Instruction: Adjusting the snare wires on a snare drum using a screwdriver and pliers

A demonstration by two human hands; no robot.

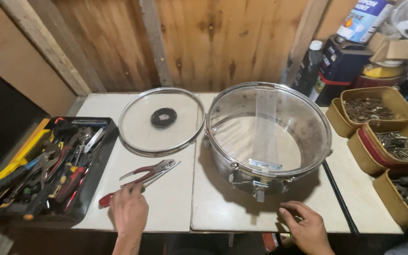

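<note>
Resting on a white desk [166, 208], a metal snare drum [267, 134] sits right of centre beside a loose drumhead hoop [161, 121], while the left hand [128, 210] grips red-handled pliers [140, 179] at the front edge and the right hand [308, 226] lies empty, fingers loosely spread.

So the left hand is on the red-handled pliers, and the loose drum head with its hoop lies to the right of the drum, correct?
Not quite. The head view shows the left hand on the red-handled pliers, but the loose drum head with its hoop lies to the left of the drum.
</note>
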